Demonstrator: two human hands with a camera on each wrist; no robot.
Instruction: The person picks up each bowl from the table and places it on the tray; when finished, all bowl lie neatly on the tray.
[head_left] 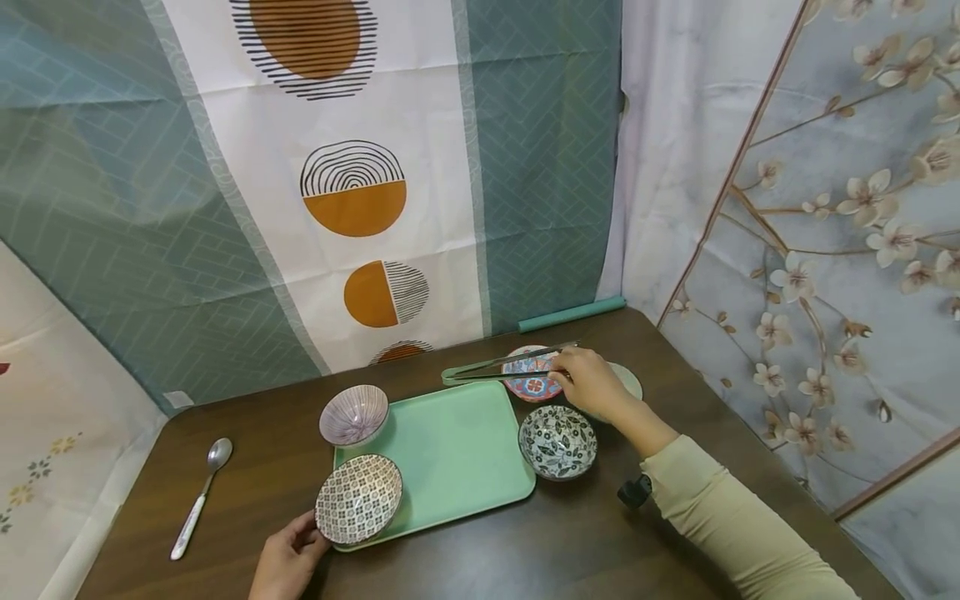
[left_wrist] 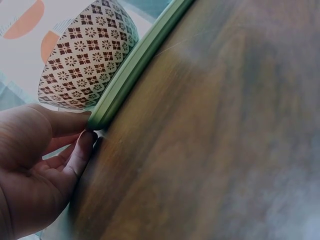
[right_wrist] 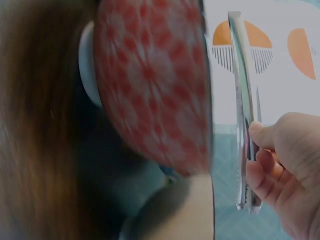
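Note:
My left hand (head_left: 288, 557) pinches the near left corner of the light green tray (left_wrist: 127, 67) between thumb and fingers. Right beside it, a bowl with a brown flower-tile pattern (head_left: 360, 500) sits at that corner of the tray. My right hand (head_left: 592, 382) grips metal tongs with a green end (head_left: 452, 377), held over a red and blue patterned bowl (head_left: 534, 387). In the right wrist view the tongs (right_wrist: 243, 95) have their two arms close together, with nothing seen between them. Behind the right hand, a pale green round dish (head_left: 630, 382) is partly hidden.
A purple striped bowl (head_left: 354, 415) sits at the tray's far left corner. The black floral bowl (head_left: 558, 443) stands against the tray's right side. On the left lies a spoon (head_left: 201, 500). A teal roll (head_left: 572, 314) lies along the back edge by the curtain.

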